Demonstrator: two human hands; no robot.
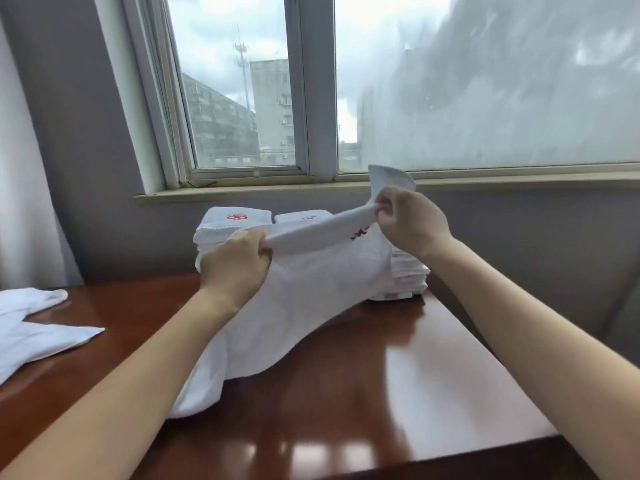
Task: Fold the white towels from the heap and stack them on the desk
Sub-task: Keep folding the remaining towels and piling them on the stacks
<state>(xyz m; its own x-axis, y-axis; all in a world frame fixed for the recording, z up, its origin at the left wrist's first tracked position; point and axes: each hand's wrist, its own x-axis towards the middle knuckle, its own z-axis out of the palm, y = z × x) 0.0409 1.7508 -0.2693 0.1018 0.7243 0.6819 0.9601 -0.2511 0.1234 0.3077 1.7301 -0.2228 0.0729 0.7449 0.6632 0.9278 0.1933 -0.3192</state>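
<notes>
A white towel [304, 292] with a red embroidered mark hangs above the desk, its lower part trailing onto the wood near me. My left hand [235, 263] grips its top edge on the left. My right hand [410, 220] pinches the same edge on the right, where a corner flips upward. The edge is stretched between both hands. Behind the towel stand two stacks of folded white towels [232, 225] with red marks on top, partly hidden. More loose white towels [31, 327] lie at the desk's left edge.
The glossy brown desk [398, 393] ends at its right edge close to my right forearm. A grey wall and a window sill [242, 190] run behind the stacks. A pale curtain [24, 188] hangs at the far left.
</notes>
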